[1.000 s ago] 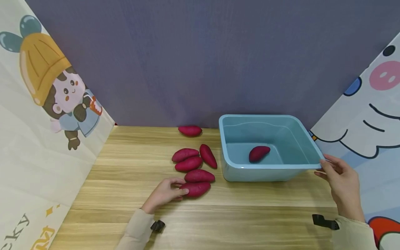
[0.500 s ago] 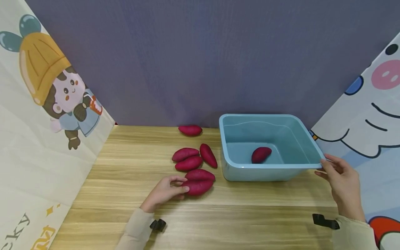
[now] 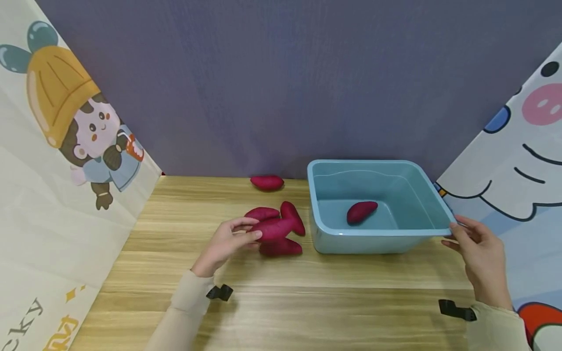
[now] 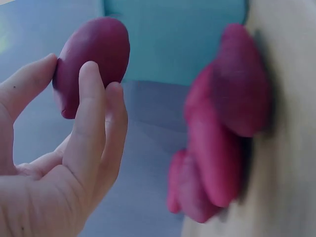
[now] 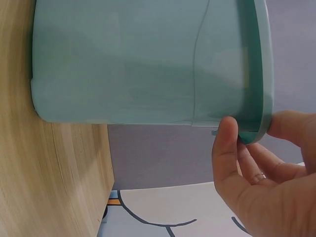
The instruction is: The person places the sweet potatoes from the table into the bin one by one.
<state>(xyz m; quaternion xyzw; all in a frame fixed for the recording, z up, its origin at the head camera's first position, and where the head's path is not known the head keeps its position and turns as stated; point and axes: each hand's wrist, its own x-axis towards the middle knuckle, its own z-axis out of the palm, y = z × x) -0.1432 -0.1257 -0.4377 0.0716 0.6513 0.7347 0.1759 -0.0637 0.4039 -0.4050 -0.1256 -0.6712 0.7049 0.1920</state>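
My left hand [image 3: 225, 243] pinches a purple-red sweet potato [image 3: 273, 229] by its left end, between thumb and fingers. In the left wrist view this sweet potato [image 4: 94, 61] hangs in the air, apart from the several others [image 4: 242, 89] lying on the table. Below and behind it in the head view lie loose sweet potatoes, one nearest me [image 3: 282, 247] and one slanted at the right [image 3: 292, 218]. My right hand [image 3: 483, 258] grips the front right corner of the light blue plastic basin [image 3: 377, 232], thumb on the rim. Inside the basin lies one sweet potato [image 3: 362, 212].
Another sweet potato [image 3: 267, 183] rests at the table's back edge, against the grey-blue panel [image 3: 241, 87]. The wooden table [image 3: 333, 312] extends in front of the basin. Printed cloths with cartoon figures [image 3: 101, 131] hang at the left and right sides.
My left hand has lifted the nearest sweet potato off the table and moved it up and away from me, over the others. The sweet potato in the basin has rolled slightly. The right hand stays put.
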